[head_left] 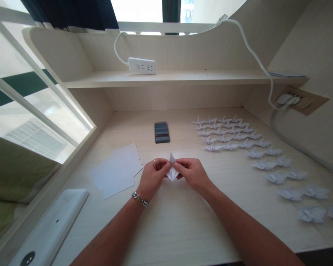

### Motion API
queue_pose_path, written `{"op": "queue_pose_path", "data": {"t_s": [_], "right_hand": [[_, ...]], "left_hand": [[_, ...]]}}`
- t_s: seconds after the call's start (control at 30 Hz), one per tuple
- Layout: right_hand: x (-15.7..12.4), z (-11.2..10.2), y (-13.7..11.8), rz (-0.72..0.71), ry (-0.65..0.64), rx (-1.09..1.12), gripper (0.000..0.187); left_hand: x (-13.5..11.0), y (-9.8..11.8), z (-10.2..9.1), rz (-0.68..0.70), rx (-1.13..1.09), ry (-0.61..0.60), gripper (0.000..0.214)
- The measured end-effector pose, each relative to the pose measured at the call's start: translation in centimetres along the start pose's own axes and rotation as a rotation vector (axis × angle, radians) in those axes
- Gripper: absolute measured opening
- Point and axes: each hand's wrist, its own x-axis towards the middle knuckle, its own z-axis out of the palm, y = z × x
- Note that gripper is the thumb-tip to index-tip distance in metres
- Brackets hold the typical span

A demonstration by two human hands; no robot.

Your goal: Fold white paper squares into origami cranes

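Note:
Between my two hands is a small white folded paper (172, 173), kite-shaped with a sharp tip pointing away from me and creases running to its near point. My left hand (155, 175) pinches its left side with thumb and fingers; a ring and a chain bracelet (140, 199) are on that arm. My right hand (193, 173) pinches the right side the same way. Both hands are just above the desk (166, 229). The fingers behind the paper are partly hidden.
Loose white paper sheets (118, 171) lie left of my hands. Beyond stands a dark, blurred-out rectangular phone-like item (161, 132). Rows of folded paper cranes (229, 136) fill the right side. A long white box-like object (52, 225) lies near left. A power strip (142, 65) sits on the shelf (183, 75).

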Motion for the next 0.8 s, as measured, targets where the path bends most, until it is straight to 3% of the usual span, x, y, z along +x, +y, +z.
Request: {"op": "queue_pose_path", "data": {"t_s": [0.2,0.43,0.63,0.8], "right_hand": [[0.0,-0.9,-0.2,-0.074,0.069,-0.188,0.018],[0.3,-1.4,-0.3,-0.050,0.012,0.037,0.024],[0.1,-1.6,-0.6,-0.062,-0.012,-0.030,0.020],[0.1,-1.6,-0.7,-0.051,0.051,0.023,0.019]], "left_hand": [[-0.3,0.7,0.0,-0.059,0.062,-0.078,0.032],[-0.5,1.1,-0.3,-0.121,0.167,-0.260,0.031],[-0.3,0.7,-0.8,-0.152,0.221,-0.306,0.031],[-0.3,0.8,-0.8,-0.149,0.254,-0.312,0.029]]}}
